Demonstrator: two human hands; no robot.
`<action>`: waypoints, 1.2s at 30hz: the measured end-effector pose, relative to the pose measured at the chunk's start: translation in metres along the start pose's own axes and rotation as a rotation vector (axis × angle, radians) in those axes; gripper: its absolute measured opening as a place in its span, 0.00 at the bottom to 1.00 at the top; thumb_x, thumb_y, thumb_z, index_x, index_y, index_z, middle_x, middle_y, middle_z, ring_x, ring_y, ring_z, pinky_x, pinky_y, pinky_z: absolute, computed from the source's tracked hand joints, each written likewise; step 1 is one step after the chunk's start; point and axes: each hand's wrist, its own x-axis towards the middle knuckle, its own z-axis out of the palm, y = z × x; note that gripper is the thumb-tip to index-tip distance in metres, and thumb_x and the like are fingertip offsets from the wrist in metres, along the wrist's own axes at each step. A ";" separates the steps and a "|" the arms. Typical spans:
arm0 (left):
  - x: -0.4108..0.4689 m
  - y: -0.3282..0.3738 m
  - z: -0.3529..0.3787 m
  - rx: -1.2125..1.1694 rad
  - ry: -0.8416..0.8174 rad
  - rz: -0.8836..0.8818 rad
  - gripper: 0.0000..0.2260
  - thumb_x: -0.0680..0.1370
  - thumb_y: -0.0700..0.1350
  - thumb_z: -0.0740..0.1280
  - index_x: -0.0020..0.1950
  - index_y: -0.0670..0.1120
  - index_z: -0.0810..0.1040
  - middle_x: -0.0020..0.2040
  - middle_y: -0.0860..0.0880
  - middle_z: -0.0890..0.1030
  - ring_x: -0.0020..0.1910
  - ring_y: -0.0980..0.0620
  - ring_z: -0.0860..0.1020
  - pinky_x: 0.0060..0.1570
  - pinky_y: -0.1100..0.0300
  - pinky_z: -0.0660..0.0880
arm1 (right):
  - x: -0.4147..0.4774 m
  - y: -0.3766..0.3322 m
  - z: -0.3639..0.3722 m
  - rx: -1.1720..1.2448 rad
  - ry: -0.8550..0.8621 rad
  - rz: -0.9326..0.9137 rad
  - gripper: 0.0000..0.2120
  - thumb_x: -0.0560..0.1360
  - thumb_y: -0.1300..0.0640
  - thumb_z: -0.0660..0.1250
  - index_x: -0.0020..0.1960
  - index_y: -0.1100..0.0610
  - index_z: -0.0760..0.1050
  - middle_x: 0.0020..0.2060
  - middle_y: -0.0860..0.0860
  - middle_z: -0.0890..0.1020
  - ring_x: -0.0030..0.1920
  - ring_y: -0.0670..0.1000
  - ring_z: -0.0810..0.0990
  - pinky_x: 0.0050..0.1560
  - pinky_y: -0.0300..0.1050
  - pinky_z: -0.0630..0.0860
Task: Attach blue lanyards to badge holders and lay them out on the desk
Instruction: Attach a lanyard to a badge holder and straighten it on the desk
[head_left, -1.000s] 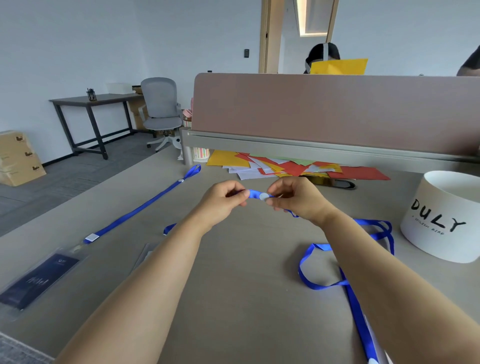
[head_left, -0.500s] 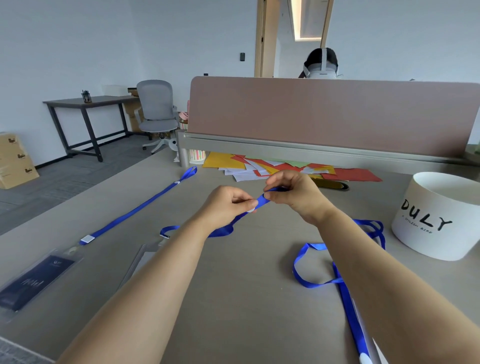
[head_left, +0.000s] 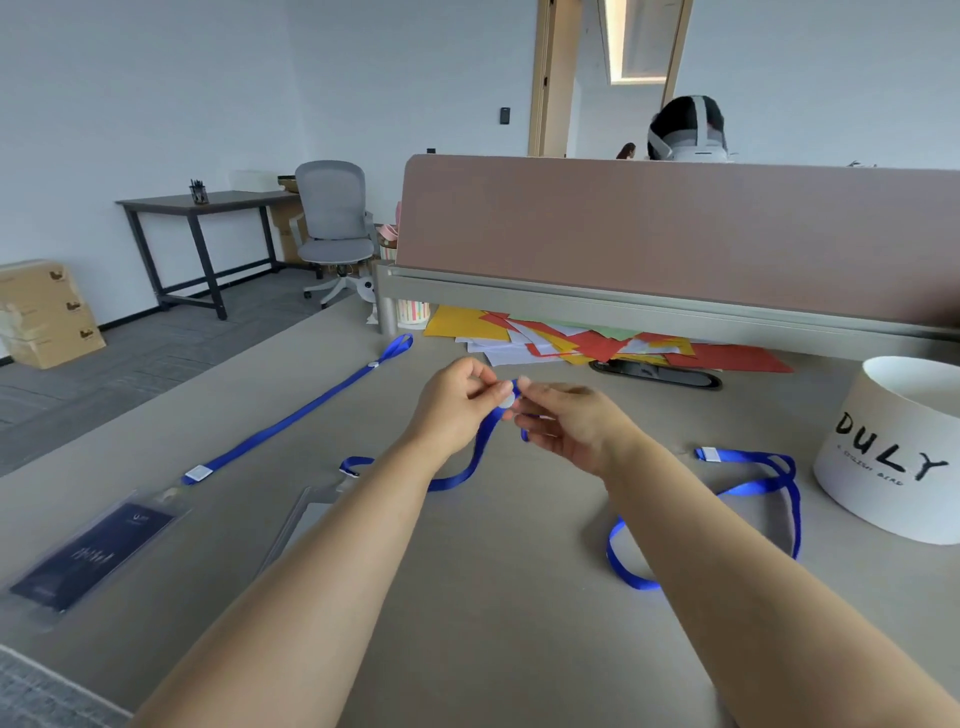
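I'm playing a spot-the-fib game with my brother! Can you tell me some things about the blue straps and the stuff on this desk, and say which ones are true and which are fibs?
1. Both hands pinch one blue fabric lanyard above the grey desk. True.
2. The long straight blue lanyard lies left of the left hand. True.
3. The white round tub with black lettering is on the left side. False: it stands on the right.
4. The right hand holds a clear badge holder. False: the clear plastic badge holder with a dark card lies on the desk.
5. The coloured paper sheets lie under the pink divider panel. True.
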 end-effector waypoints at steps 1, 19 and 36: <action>0.001 -0.003 -0.001 0.045 0.005 -0.011 0.08 0.76 0.45 0.67 0.38 0.51 0.70 0.40 0.47 0.83 0.38 0.52 0.81 0.42 0.61 0.75 | 0.002 -0.002 0.003 -0.008 0.023 -0.021 0.07 0.72 0.51 0.69 0.44 0.54 0.80 0.39 0.51 0.82 0.43 0.49 0.77 0.41 0.39 0.73; -0.061 -0.045 -0.090 1.047 -0.114 -0.599 0.35 0.69 0.56 0.73 0.65 0.42 0.60 0.68 0.41 0.60 0.58 0.45 0.74 0.45 0.56 0.70 | 0.034 -0.003 0.072 -0.085 0.278 -0.128 0.11 0.81 0.55 0.53 0.59 0.57 0.68 0.37 0.51 0.80 0.29 0.46 0.76 0.31 0.38 0.71; -0.146 -0.065 -0.186 0.984 -0.070 -0.449 0.24 0.76 0.44 0.64 0.71 0.51 0.62 0.54 0.48 0.82 0.56 0.47 0.78 0.57 0.52 0.74 | 0.064 0.012 0.141 0.324 0.286 -0.101 0.15 0.69 0.65 0.69 0.37 0.52 0.64 0.36 0.54 0.79 0.31 0.48 0.78 0.32 0.34 0.76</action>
